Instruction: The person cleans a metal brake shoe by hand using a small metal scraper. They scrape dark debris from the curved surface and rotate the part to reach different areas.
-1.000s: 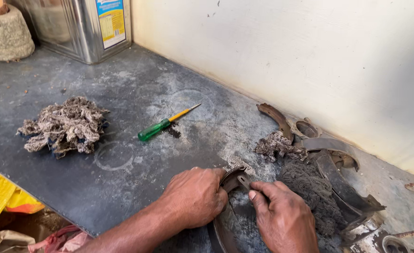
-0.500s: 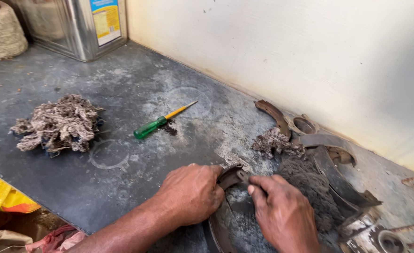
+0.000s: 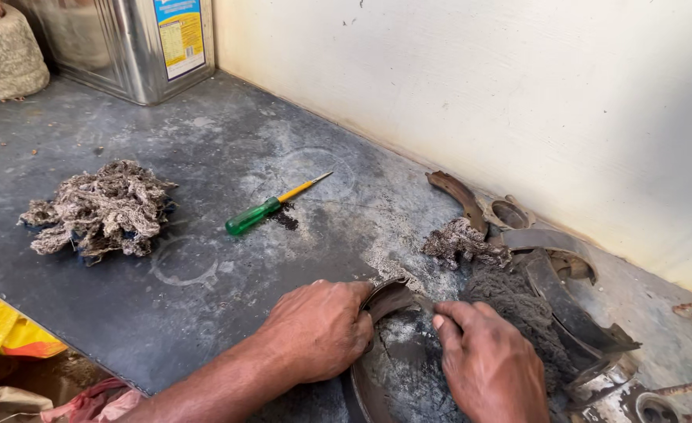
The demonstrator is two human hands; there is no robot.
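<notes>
Grey tangled rag (image 3: 95, 207) lies at the left of the dark bench (image 3: 205, 141), a green-handled screwdriver (image 3: 271, 206) near centre. At lower centre the left hand (image 3: 318, 329) closes around a curved metal part (image 3: 389, 301); the right hand (image 3: 487, 364) presses curled fingers onto it, beside dusty curved parts (image 3: 549, 266) at right.

The table (image 3: 205, 329) is dark grey with pale dusty rings on it. The screwdriver (image 3: 263, 210) has a green handle and a yellow neck. The rag pile (image 3: 95, 207) is grey-brown. The wall (image 3: 479, 78) is cream. The tin can (image 3: 119, 43) is shiny silver with a yellow and blue label. The curved metal piece (image 3: 389, 301) is dark brown and dusty grey.
</notes>
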